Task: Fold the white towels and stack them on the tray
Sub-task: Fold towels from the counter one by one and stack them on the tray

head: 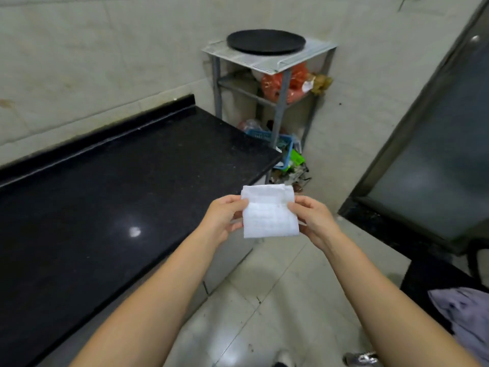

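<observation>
**One towel folded and in hand, tray bare**

The black stone counter [119, 186] fills the left side of the view, running along the tiled wall; nothing can be seen lying on the part that shows. Beyond its far end stands a grey metal rack [280, 83], with orange bags [293, 83] on its middle shelf and a blue basket [280, 147] among clutter at its foot. On the rack's top shelf sits the round dark tray [266, 41], and no towel lies on it, so the stack does not look begun. At the lower right corner a crumpled pale purple cloth [465, 311] lies over a dark seat.

Both arms reach forward over the floor, just past the counter's near corner. Between the hands hangs the white towel [270, 214], already folded down to a small rectangle with an extra flap showing along its top edge. The left hand [225, 221] pinches its left edge between thumb and curled fingers; the right hand [315, 221] pinches the right edge the same way, thumb in front. The towel is in the air, touching nothing but the hands, and well apart from the tray.

By my reading, folding of this piece is nearly or fully finished, and what remains is carrying it to the tray. No other white towels show, so how many are left cannot be told.
</observation>
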Demonstrator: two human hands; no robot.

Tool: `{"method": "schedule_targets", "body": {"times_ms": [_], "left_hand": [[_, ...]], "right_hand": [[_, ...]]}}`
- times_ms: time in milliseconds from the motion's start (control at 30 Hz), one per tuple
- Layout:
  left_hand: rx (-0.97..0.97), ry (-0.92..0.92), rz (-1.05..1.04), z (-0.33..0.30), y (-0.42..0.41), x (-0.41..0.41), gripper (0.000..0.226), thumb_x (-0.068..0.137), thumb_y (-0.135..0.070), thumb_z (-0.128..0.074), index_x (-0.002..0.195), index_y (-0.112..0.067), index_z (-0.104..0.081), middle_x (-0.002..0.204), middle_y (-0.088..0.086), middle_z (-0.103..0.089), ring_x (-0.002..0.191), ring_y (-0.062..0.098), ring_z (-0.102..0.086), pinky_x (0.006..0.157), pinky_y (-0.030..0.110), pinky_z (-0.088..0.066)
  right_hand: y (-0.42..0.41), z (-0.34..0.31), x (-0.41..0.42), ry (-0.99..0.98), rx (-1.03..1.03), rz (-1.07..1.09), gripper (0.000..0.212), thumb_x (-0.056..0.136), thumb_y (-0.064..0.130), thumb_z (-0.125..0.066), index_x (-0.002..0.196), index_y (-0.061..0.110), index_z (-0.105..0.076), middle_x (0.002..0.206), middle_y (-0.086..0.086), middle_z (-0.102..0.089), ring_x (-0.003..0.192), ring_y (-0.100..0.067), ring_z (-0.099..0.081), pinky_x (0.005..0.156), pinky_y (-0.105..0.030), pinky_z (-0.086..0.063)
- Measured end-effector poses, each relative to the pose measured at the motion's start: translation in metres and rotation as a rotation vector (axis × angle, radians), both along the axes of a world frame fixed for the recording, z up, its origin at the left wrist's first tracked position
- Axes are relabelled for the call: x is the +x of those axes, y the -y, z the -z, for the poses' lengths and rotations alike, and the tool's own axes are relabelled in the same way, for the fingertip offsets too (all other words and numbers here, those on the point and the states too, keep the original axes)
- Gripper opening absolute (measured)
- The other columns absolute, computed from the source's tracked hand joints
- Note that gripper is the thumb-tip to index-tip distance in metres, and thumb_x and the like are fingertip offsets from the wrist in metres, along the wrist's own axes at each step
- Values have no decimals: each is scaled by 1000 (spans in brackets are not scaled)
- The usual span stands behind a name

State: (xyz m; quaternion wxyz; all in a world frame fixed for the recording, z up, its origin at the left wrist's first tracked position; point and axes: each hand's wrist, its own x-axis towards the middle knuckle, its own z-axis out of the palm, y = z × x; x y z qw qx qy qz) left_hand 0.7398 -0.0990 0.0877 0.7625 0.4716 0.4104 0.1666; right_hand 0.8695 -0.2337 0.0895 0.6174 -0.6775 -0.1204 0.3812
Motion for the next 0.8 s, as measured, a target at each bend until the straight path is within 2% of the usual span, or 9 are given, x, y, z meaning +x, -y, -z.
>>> {"method": "schedule_targets", "body": {"times_ms": [67,200,300,400,500,633,700,800], "left_hand": [[-16,7,27,-6,9,54,11,89,-4,-57,84,-12,-61,82,5,-64,73,16,-59,53,24,-51],[-48,29,20,-17,16,145,13,90,-3,-56,82,-13,-59,79,4,-64,70,15,-59,50,21,-53],[-30,17,20,-23,2,195,10,89,-5,-58,84,-13,-61,84,3,-65,74,14,-60,61,27,-53],[-13,28,4,-26,-29,239,8,89,-5,-59,84,-12,-60,89,4,-67,81,17,-62,65,30,-52],[42,58,-24,-32,-70,283,9,88,-7,-60,81,-12,-60,91,5,-68,84,19,-64,69,32,-54],[191,135,-25,-58,-141,347,13,90,-9,-59,77,-12,-60,82,5,-67,75,19,-62,76,37,-57],[270,136,-32,-79,-178,380,14,90,-11,-59,76,-12,-60,84,7,-66,75,19,-63,74,36,-58],[372,132,-56,-118,-232,426,15,91,-13,-58,76,-11,-59,81,8,-63,68,15,-61,53,23,-53]], "right_hand": [[12,-9,52,13,-7,6,16,92,5,-54,86,17,-62,81,0,-62,67,-14,-56,61,-25,-45],[18,-25,143,49,-13,13,15,91,5,-55,86,17,-62,81,-3,-63,66,-15,-56,58,-25,-46],[2,-32,197,59,-7,1,12,91,5,-55,90,15,-62,84,-4,-64,68,-16,-58,59,-28,-45],[-29,-37,245,79,4,-21,11,91,5,-55,90,13,-62,87,-8,-63,66,-18,-56,57,-30,-43],[-76,-45,294,115,19,-45,12,91,6,-57,88,15,-62,87,-4,-65,68,-15,-60,56,-26,-49],[-151,-69,364,184,91,-81,14,91,5,-56,85,16,-62,81,-1,-65,57,-7,-63,46,-18,-49],[-191,-86,401,235,106,-102,13,91,6,-58,85,16,-64,82,0,-66,55,-4,-64,48,-18,-49],[-255,-117,456,312,113,-119,7,89,9,-61,91,14,-66,90,-5,-68,71,-13,-64,59,-24,-48]]}}
